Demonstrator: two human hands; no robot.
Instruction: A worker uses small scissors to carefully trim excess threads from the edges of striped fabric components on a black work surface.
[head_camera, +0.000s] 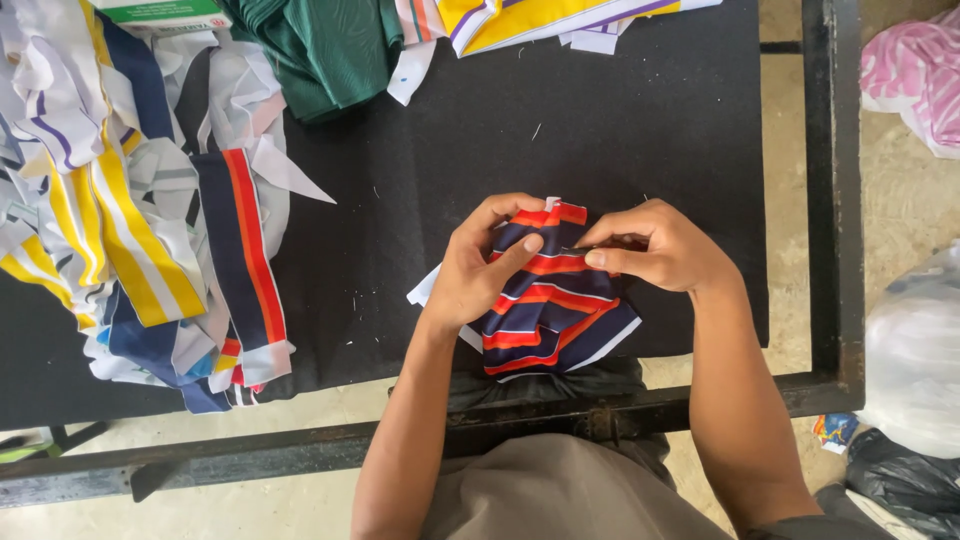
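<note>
A striped cloth (548, 300) is being pinched by the left hand (478, 270) and right hand (655, 245) near the black table's (450, 150) edge.

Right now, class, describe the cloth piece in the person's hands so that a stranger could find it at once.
Start at the black table and go to its near edge. There the left hand and right hand pinch a bunched striped fabric piece. It is navy with orange-red and thin white stripes, apart from the heap at left.
</note>
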